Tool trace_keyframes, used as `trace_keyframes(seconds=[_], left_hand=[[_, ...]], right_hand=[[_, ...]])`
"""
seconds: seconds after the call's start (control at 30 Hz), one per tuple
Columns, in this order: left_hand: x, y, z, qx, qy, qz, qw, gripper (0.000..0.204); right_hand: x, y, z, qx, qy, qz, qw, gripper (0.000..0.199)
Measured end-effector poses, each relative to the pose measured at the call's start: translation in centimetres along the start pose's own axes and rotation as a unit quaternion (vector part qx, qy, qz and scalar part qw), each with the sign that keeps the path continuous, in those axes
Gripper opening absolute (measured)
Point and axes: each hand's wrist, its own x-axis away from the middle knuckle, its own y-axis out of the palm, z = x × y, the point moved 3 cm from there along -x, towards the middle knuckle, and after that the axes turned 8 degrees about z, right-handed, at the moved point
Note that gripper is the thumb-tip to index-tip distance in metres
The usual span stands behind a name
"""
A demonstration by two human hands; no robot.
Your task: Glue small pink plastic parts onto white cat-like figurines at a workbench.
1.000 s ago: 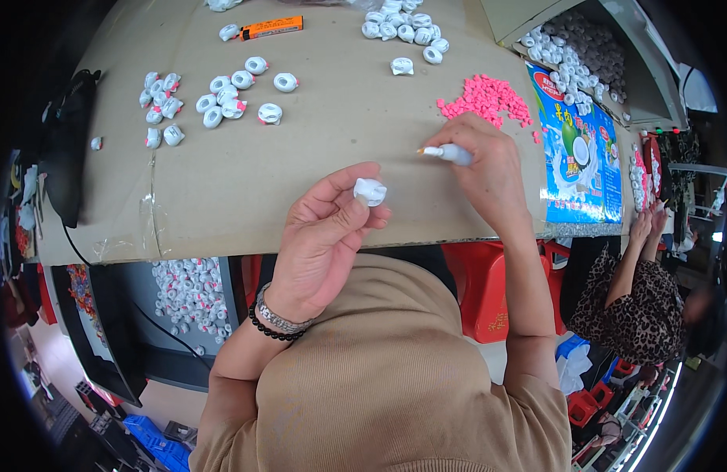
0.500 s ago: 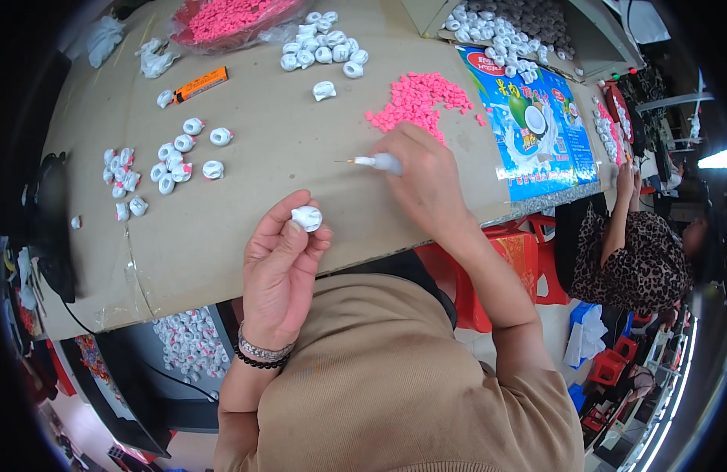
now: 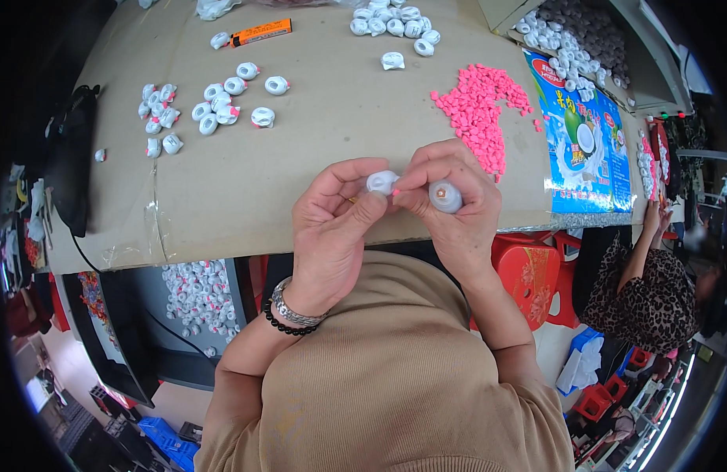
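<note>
My left hand is closed, pinching a small rounded white plastic piece between thumb and fingers. Close against it, my right hand pinches a tiny pink piece at its fingertips, touching or nearly touching the white one. Tucked in that same hand is a translucent squeeze bottle, its round end facing up and its needle tip hidden. Beyond my right hand lies a spread pile of pink pieces. White pieces with pink bits stand in loose groups to the left.
More white pieces sit at the far middle, near an orange box. A blue printed sheet lies at right below an open bin. Under the table, a drawer holds many pieces. A person works at far right.
My right hand has come left and down to meet my left hand, now with a pink piece at its fingertips. The bottle has turned in its grip. The view has shifted.
</note>
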Motion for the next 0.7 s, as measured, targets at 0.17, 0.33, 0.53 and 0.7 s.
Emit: trace_keyframes(seconds=[0.17,0.33,0.53,0.7], left_hand=[[0.3,0.1,0.3,-0.075,0.087,-0.012,0.993,0.027],[0.1,-0.2,0.3,-0.094,0.087,-0.032,0.991,0.026],[-0.5,-0.2,-0.3,-0.019,0.019,-0.023,0.999,0.026],[0.0,-0.2,-0.4,0.026,-0.011,-0.024,0.999,0.033]], right_hand=[[0.1,-0.2,0.5,-0.022,-0.01,0.001,1.0,0.02],[0.5,0.3,1.6,-0.111,0.08,0.027,0.99,0.025],[0.6,0.2,1.1,-0.068,0.032,0.028,0.997,0.019],[0.5,0.1,0.9,-0.004,-0.075,0.031,0.997,0.02]])
